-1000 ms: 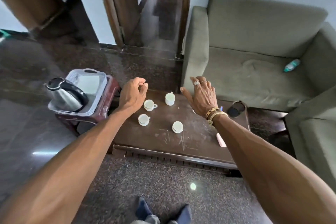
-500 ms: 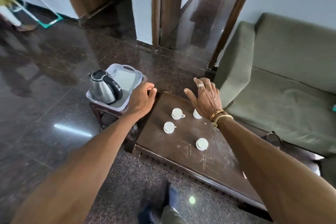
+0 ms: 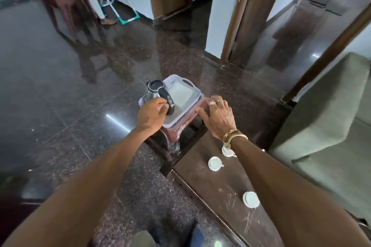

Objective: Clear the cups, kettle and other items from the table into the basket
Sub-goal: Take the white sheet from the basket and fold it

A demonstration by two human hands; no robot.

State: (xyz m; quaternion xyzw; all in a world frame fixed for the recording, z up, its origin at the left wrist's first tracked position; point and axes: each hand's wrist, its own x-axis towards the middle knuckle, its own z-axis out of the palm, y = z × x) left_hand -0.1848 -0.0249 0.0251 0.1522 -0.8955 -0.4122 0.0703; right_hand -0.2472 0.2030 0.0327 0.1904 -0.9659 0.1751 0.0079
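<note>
Kettle [image 3: 154, 91]: upright in the basket [image 3: 197, 92], at its near left corner; the basket sits on a stool [image 3: 172, 134].
Left hand [image 3: 151, 115]: fingers curled at the kettle's handle; cannot tell whether it grips.
Right hand [image 3: 217, 116]: fingers spread, at the basket's near right edge.
Cups [image 3: 214, 163], three: on the tabletop [image 3: 220, 186], one half hidden under the right wrist.

Nothing legible anywhere in view. No readable brand or label on the kettle [image 3: 153, 90] just beyond the fingers [image 3: 163, 106] of the left hand [image 3: 151, 116], nor on the basket [image 3: 189, 84] beside the fingertips of the right hand [image 3: 218, 118]. Patterned bracelet [image 3: 230, 132] behind those fingers, at the wrist: marks too small to read. Cups [image 3: 214, 163] further back from the fingers: plain white.
</note>
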